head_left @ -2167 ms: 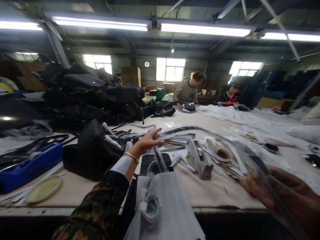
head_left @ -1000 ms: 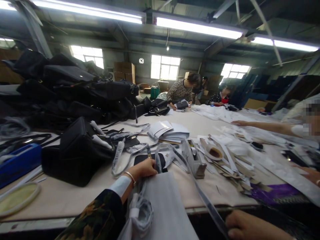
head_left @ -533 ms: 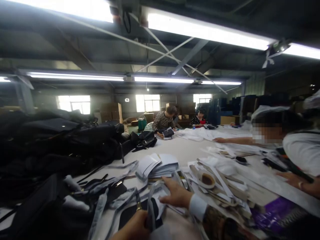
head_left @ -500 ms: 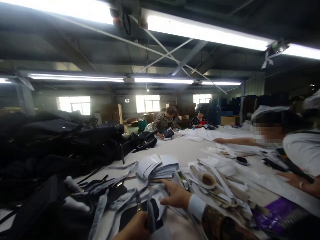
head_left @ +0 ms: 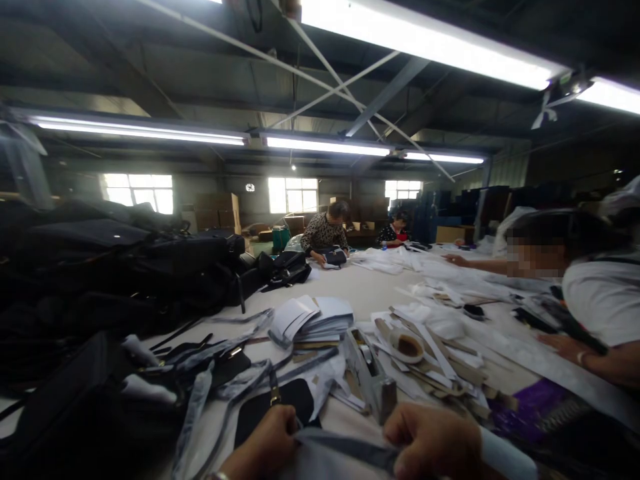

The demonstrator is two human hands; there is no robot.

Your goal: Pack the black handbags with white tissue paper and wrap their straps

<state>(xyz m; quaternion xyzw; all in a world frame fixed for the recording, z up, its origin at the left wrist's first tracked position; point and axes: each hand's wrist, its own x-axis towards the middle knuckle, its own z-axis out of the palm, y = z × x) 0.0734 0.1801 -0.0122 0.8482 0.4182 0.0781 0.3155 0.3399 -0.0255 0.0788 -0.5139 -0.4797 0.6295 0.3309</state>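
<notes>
My left hand (head_left: 267,443) is closed at the bottom centre, fingers wrapped round one end of a dark strap in thin translucent wrapping (head_left: 350,448). The strap stretches across to my right hand (head_left: 435,437), whose fingers are pinched on its other end. Just beyond my left hand, a gold metal buckle (head_left: 275,397) joins a strap to a flat black piece (head_left: 245,417) on the table. A grey tape dispenser (head_left: 373,377) stands just behind my right hand. The lower edges of both hands are cut off by the frame.
Black bags (head_left: 125,267) are heaped on the left. A stack of white sheets (head_left: 325,317) lies mid-table, with a tape roll (head_left: 406,345) among paper strips. A purple plastic package (head_left: 533,407) is at the right. A co-worker (head_left: 600,300) leans in there; two people sit farther back.
My right hand has moved right and toward me, going from spread fingers to a closed grip, drawing the strap out sideways. My left hand stays closed at nearly the same place.
</notes>
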